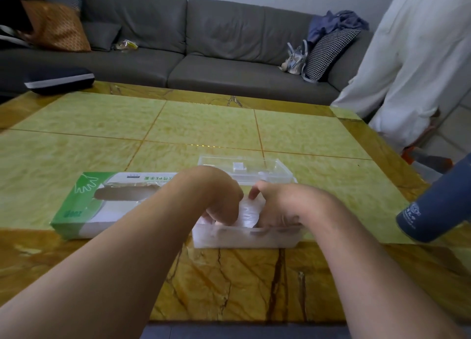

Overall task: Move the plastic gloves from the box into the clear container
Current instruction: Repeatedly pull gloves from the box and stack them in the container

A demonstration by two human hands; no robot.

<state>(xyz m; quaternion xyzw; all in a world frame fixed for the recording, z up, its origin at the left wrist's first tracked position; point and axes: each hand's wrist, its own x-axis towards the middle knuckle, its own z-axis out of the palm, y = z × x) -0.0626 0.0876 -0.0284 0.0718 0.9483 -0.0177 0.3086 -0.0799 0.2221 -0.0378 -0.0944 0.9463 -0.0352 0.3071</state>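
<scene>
Both hands reach down into the clear container (244, 236) on the tabletop (204, 127). The left hand (219, 198) and right hand (277, 206), fingers curled, press the plastic gloves (246, 211) inside it. The green box (102, 201) lies just left

Grey sofa (178, 45) behind marble table (204, 124)

Lay open across the far worktop (204, 124) toward the sofa, and along the near edge. Blocked on the left by the glove box (84, 211), just beside the clear container (244, 236). Hemmed behind by the clear lid (244, 170). Crowded at right by a dark blue cylinder (438, 211) over the worktop edge.
</scene>
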